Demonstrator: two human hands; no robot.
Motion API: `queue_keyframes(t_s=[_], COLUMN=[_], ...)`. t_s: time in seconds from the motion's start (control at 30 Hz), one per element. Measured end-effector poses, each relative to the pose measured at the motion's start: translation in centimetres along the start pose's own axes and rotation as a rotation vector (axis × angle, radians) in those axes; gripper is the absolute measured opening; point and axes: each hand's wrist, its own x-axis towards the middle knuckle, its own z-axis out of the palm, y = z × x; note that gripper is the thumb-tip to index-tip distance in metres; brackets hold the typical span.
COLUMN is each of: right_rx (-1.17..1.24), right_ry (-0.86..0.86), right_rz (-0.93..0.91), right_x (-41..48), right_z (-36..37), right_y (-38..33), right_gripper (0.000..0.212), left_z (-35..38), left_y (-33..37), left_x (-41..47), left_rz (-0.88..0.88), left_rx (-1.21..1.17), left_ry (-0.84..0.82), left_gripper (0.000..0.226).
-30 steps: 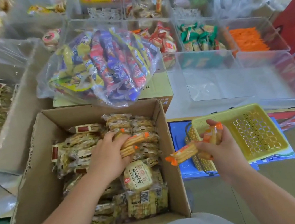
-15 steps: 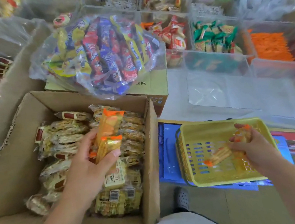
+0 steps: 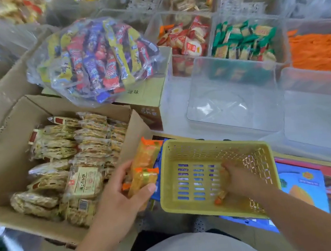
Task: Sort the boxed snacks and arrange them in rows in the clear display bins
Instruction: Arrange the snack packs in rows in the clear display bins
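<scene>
Left hand clamped on two packs, long axis near-far, just left of basket rim; drop target lies right. Right hand on basket floor by third pack, grip blurred, can't tell.

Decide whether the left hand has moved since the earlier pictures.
Yes. The left hand, gripping orange packets, has moved right, from over the middle of the box to its right wall, beside the basket.

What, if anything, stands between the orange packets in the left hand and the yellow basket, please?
Nothing visible does. The left hand holds the orange packets beside the left rim of the yellow basket, whose top is open. The right hand lies inside, toward the right.
</scene>
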Motion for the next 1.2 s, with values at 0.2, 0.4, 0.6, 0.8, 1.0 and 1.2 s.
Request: queue_keyframes(t_s=[0.2, 0.4, 0.6, 0.8, 1.0, 1.2], right_rx=[-0.155, -0.368, -0.398, -0.248, -0.151, -0.263], right_ry=[0.047, 0.518, 0.546, 0.639, 0.706, 0.645], right_rz=[-0.150, -0.389, -0.417, -0.409, -0.425, -0.166], right_x=[-2.3, -8.3, -9.4, -8.6, -8.0, -7.0], right_z=[-2.0, -4.0, -2.8, -1.7, -1.1, -1.9], right_y=[0.4, 3.6, 5.8, 5.4, 6.0, 1.4], right_gripper=[0.070, 0.042, 0.061, 0.053, 0.050, 0.029], left_z=[4.5, 10.5, 15.5, 17.3, 16.0, 9.5], left_y=[0.5, -0.6, -3.4, -5.2, -3.5, 0.1], left_x=[1.7, 5.7, 9.1, 10.9, 9.7, 6.1], left_rz=[0.063, 0.180, 0.134, 0.038, 0.104, 0.406], left_rx=[0.260, 0.808, 1.239, 1.343, 1.246, 1.024], left_ry=[-0.126, -0.404, -0.569, -0.589, -0.660, -0.526], left_gripper=[0.061, 0.069, 0.070, 0.080, 0.091, 0.059])
